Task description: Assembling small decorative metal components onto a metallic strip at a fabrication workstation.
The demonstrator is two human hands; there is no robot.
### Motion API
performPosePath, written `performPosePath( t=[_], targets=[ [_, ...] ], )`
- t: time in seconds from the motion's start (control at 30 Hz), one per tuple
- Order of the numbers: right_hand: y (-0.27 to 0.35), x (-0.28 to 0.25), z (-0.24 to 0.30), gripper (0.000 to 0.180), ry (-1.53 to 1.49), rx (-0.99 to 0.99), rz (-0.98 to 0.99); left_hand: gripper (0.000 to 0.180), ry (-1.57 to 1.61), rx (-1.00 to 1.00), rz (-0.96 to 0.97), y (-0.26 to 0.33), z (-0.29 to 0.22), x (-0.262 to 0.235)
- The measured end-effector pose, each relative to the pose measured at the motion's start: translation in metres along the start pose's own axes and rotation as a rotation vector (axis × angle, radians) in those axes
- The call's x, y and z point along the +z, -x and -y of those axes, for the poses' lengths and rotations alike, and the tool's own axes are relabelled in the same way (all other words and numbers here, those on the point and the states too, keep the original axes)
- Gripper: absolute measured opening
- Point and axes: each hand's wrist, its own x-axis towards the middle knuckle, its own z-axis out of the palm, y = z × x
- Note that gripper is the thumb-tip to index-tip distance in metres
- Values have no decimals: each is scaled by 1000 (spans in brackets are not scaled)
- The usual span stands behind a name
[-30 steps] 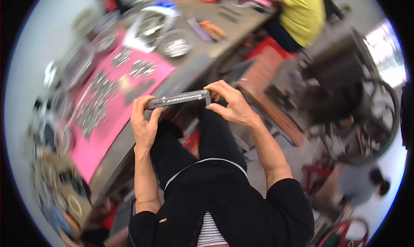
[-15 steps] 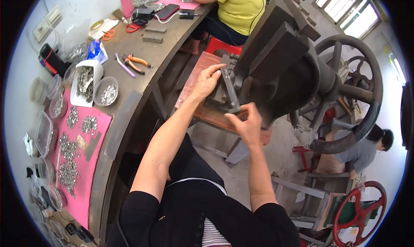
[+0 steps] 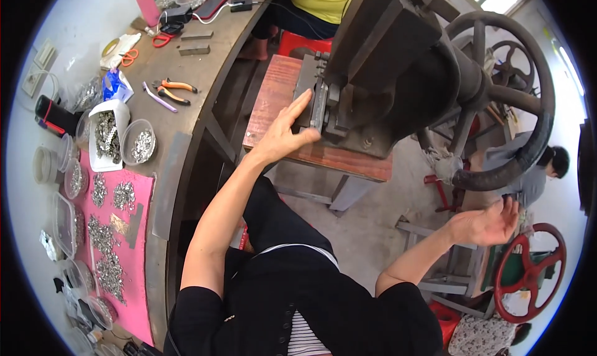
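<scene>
My left hand [image 3: 286, 132] reaches over the bed of a dark metal press [image 3: 388, 64]. Its fingers are stretched out, thumb apart, lying along a narrow steel bar [image 3: 319, 107] seated on the press base. The bar lies under the press's heavy upper block, and its far side is partly hidden. Off to the right, my right hand [image 3: 485, 224] is in the air below the press's large dark handwheel [image 3: 546, 113]. Its fingers are loosely bent and apart, and I see nothing in them. The press stands on a reddish wooden top [image 3: 280, 85].
On the left, a curved workbench [image 3: 214, 64] carries orange-handled pliers [image 3: 175, 85], a white tub [image 3: 106, 163] of metal pieces and a pink mat [image 3: 140, 256]. A person in yellow [image 3: 320, 4] sits ahead; another person [image 3: 528, 160] is at right, near a red handwheel [image 3: 500, 266].
My right hand has left the steel bar and swung out to the right. The bar now sits farther in under the press block, with my left hand flat against it. The view has shifted somewhat.
</scene>
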Motion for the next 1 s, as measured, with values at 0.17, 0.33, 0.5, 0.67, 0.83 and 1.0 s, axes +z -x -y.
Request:
performPosePath(
  t=[0.17,0.33,0.5,0.67,0.83,1.0],
  targets=[
    [25,1,-47,22,-17,495,248,115,-194,62,-6,3,-1,19],
    [-35,9,-24,24,133,438,470,109,-244,66,-52,6,8,21],
    [-124,44,-6,32,224,412,732,104,-341,92,-55,-7,6,20],
    [-213,69,-58,32,192,542,1018,103,-368,105,-19,-41,12,27],
    [-241,105,-59,31,175,607,1113,105,-391,90,8,-51,13,28],
    [-198,78,-42,22,48,580,928,105,-385,97,-8,-48,16,22]
  ],
)
